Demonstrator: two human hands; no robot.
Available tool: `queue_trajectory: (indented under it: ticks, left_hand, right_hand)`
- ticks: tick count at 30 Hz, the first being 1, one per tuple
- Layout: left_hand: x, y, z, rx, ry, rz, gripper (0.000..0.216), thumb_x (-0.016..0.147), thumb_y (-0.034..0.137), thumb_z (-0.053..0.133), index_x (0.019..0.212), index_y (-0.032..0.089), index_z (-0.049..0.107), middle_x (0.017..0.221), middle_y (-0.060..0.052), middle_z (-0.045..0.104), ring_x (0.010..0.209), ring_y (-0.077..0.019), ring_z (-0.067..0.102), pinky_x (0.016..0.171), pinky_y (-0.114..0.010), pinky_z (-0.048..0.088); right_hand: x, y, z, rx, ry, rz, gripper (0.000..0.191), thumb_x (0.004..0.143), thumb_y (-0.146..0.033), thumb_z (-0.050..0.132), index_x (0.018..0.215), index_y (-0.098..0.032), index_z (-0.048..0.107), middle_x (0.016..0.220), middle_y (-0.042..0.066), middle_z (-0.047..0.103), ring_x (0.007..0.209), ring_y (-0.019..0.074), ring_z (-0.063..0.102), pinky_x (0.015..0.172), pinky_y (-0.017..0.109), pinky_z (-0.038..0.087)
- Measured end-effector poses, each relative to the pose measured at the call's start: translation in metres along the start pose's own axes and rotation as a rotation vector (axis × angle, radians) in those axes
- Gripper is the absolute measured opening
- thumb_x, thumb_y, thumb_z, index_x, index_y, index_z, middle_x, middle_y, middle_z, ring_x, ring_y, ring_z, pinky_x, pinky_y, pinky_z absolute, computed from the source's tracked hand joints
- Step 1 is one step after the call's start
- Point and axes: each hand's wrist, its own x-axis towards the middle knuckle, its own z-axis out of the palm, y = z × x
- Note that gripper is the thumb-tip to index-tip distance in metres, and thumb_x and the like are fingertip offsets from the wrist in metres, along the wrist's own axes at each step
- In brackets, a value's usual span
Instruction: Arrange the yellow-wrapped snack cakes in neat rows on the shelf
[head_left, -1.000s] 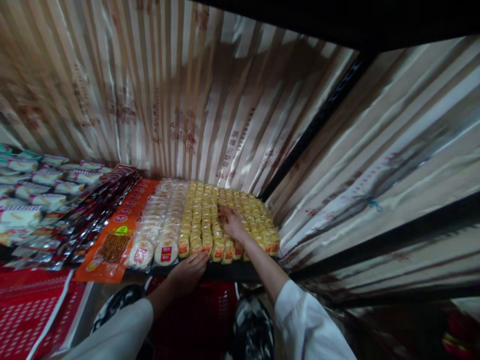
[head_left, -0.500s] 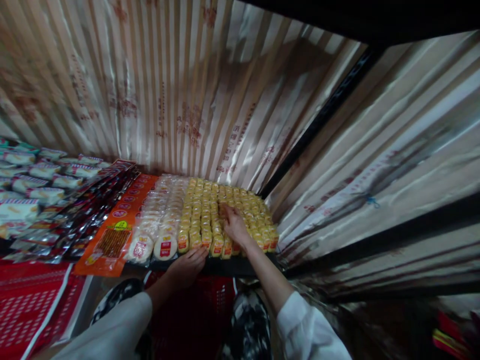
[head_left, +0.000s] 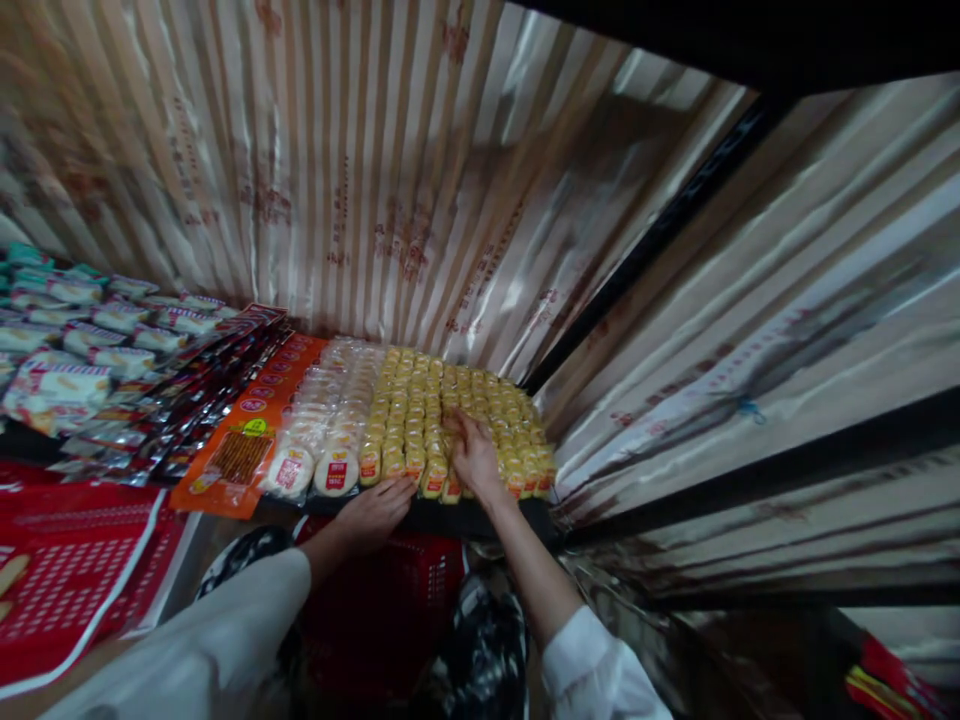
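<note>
Rows of small yellow packaged cakes (head_left: pixel 420 410) fill the right part of a dark shelf (head_left: pixel 480 517). My right hand (head_left: pixel 472 455) lies palm down on these yellow packs, fingers stretched over them. My left hand (head_left: pixel 379 510) rests at the shelf's front edge, its fingers curled up against the front row of yellow packs. To the left of the yellow packs stand rows of round white packaged cakes (head_left: pixel 330 440) with red labels. White sleeves cover both of my arms.
An orange snack packet (head_left: pixel 240 455) and dark red packets (head_left: pixel 202 400) lie left of the white cakes. White and green packs (head_left: pixel 67 350) fill the far left. Striped shiny foil curtains (head_left: pixel 375 180) hang behind and to the right. A red basket (head_left: pixel 382 610) sits below.
The view has tilted a little. My right hand has slid slightly toward the front of the yellow packs. My left hand stays at the shelf edge.
</note>
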Motion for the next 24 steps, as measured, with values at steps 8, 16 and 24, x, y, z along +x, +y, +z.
queue_trajectory:
  ticks: [8,16,24]
  left_hand:
    - [-0.001,0.000,-0.002,-0.039,0.087,-0.012,0.030,0.089,0.016,0.041,0.111,0.011,0.060,0.131,-0.010,0.054,0.131,-0.0230,0.036,0.108,-0.038,0.030]
    - [-0.002,0.002,-0.001,-0.014,0.170,-0.007,0.026,0.088,0.016,0.042,0.103,0.011,0.063,0.130,-0.011,0.054,0.130,-0.0245,0.037,0.107,-0.040,0.032]
    - [-0.002,0.003,-0.010,0.004,0.079,-0.004,0.029,0.089,0.017,0.042,0.110,0.010,0.061,0.132,-0.012,0.053,0.132,-0.0231,0.036,0.108,-0.040,0.032]
  right_hand:
    - [-0.027,-0.013,-0.006,-0.142,-0.100,0.040,0.062,0.072,-0.003,0.044,0.133,-0.012,0.046,0.103,0.009,0.066,0.107,0.0214,0.051,0.096,0.031,0.043]
    - [-0.009,-0.026,0.003,-0.206,-0.201,0.038,0.060,0.070,-0.002,0.048,0.131,-0.008,0.048,0.104,0.013,0.064,0.109,0.0213,0.051,0.095,0.028,0.041]
    - [-0.036,-0.024,-0.008,-0.090,-0.033,0.102,0.061,0.072,-0.001,0.043,0.130,-0.019,0.048,0.107,0.006,0.066,0.107,0.0204,0.052,0.094,0.031,0.043]
